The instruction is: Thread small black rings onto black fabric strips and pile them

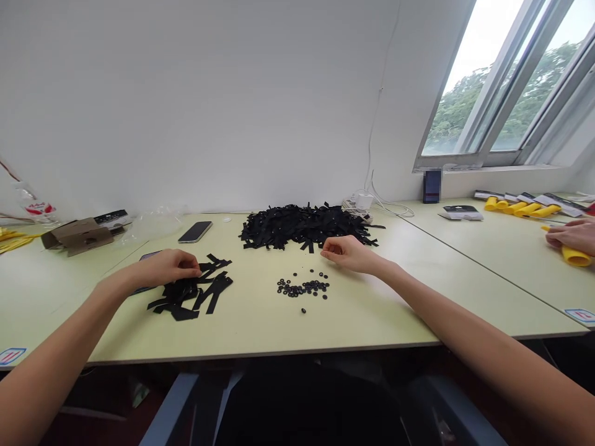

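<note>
My left hand (174, 266) is over a small heap of black strips (179, 297) at the left, its fingers curled down among them. Whether a strip is between those fingers is hidden. In front of the large pile of black strips (297, 226), my right hand (348, 253) hovers with thumb and fingertips drawn together. Anything in that pinch is too small to make out. Nearer me than this hand lie many small black ring-shaped pieces (307, 288), loosely scattered, with one (304, 311) apart toward the table's front edge.
A phone (195, 231) lies behind the small heap, and another dark flat object (144, 288) is partly under my left wrist. Cardboard (77, 235) sits farther left. A power strip with a charger (362, 201) stands by the wall. At right, another person's hand (574, 236) holds a yellow roll (576, 256).
</note>
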`<state>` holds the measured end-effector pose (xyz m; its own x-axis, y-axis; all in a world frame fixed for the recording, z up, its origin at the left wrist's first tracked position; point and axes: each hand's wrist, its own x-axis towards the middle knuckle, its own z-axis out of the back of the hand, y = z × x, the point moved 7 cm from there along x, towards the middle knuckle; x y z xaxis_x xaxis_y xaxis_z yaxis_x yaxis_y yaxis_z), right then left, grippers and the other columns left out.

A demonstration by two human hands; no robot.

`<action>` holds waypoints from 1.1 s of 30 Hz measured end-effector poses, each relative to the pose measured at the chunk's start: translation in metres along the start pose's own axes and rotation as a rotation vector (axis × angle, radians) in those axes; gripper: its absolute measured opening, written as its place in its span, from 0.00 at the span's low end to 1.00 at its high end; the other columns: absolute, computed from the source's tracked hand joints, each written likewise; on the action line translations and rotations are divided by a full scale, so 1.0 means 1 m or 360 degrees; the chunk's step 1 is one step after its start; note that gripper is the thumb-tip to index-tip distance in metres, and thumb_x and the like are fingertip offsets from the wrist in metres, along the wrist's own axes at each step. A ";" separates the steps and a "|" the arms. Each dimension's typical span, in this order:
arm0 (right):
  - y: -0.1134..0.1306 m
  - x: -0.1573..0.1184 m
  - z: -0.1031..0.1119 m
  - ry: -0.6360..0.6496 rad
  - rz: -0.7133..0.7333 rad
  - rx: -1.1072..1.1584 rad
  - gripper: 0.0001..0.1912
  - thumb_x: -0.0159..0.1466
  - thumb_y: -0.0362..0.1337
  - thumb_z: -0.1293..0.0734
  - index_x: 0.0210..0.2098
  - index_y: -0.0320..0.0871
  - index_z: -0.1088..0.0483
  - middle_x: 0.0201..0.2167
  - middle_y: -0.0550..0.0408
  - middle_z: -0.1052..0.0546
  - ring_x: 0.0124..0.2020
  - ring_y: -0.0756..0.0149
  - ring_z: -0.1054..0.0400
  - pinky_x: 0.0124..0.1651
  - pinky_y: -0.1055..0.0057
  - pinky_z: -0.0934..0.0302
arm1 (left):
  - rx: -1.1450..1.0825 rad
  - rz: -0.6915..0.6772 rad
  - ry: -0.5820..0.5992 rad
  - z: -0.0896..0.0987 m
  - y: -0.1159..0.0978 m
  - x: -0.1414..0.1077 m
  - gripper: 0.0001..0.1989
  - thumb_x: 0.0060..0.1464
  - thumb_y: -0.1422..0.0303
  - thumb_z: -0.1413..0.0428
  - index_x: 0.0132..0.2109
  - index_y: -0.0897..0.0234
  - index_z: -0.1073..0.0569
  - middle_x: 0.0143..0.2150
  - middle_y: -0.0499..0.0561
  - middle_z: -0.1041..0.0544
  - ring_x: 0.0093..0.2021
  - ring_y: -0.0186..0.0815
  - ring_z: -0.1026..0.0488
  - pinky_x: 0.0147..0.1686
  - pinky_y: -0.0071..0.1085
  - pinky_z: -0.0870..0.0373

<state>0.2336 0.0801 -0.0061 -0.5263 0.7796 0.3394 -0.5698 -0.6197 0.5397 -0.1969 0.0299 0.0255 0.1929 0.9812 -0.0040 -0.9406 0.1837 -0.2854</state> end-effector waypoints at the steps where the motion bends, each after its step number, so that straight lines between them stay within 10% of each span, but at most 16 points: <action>1: -0.001 0.000 0.001 -0.0020 -0.0009 -0.0013 0.15 0.67 0.46 0.34 0.29 0.45 0.35 0.24 0.58 0.32 0.25 0.68 0.42 0.31 0.68 0.49 | 0.0012 0.0021 0.0048 -0.005 0.000 -0.003 0.21 0.53 0.45 0.41 0.34 0.58 0.18 0.31 0.53 0.19 0.30 0.41 0.25 0.30 0.33 0.35; 8: -0.001 -0.002 -0.002 0.0013 -0.0084 -0.0192 0.28 0.74 0.51 0.42 0.24 0.45 0.58 0.20 0.62 0.54 0.23 0.70 0.61 0.29 0.65 0.62 | 0.0082 0.0062 0.0019 -0.020 -0.011 0.000 0.27 0.59 0.40 0.48 0.42 0.57 0.20 0.32 0.52 0.21 0.31 0.41 0.27 0.29 0.32 0.39; 24: 0.004 -0.002 -0.020 0.0073 -0.0006 -0.0119 0.09 0.71 0.42 0.38 0.36 0.45 0.35 0.31 0.55 0.26 0.30 0.65 0.36 0.34 0.68 0.47 | 0.0084 -0.0073 -0.0007 -0.026 -0.034 0.021 0.14 0.51 0.54 0.44 0.31 0.60 0.24 0.30 0.52 0.20 0.30 0.41 0.27 0.31 0.32 0.37; 30: 0.003 0.000 -0.018 -0.0013 -0.0009 0.0041 0.12 0.70 0.45 0.36 0.36 0.44 0.29 0.29 0.55 0.25 0.29 0.66 0.35 0.33 0.68 0.45 | -0.0309 -0.0159 -0.0551 0.001 -0.078 0.023 0.10 0.54 0.59 0.45 0.34 0.61 0.27 0.34 0.51 0.20 0.35 0.39 0.26 0.36 0.32 0.34; 33: 0.010 0.000 -0.015 -0.0050 0.0010 0.0062 0.20 0.72 0.51 0.38 0.31 0.44 0.30 0.25 0.56 0.28 0.26 0.68 0.38 0.31 0.68 0.47 | -0.0741 -0.0338 -0.0436 -0.010 -0.127 0.038 0.06 0.54 0.63 0.45 0.34 0.61 0.31 0.33 0.51 0.20 0.40 0.40 0.22 0.36 0.31 0.32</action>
<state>0.2180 0.0722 -0.0122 -0.5094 0.7787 0.3663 -0.5412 -0.6208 0.5671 -0.0676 0.0435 0.0515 0.2262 0.9166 0.3297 -0.6554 0.3936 -0.6446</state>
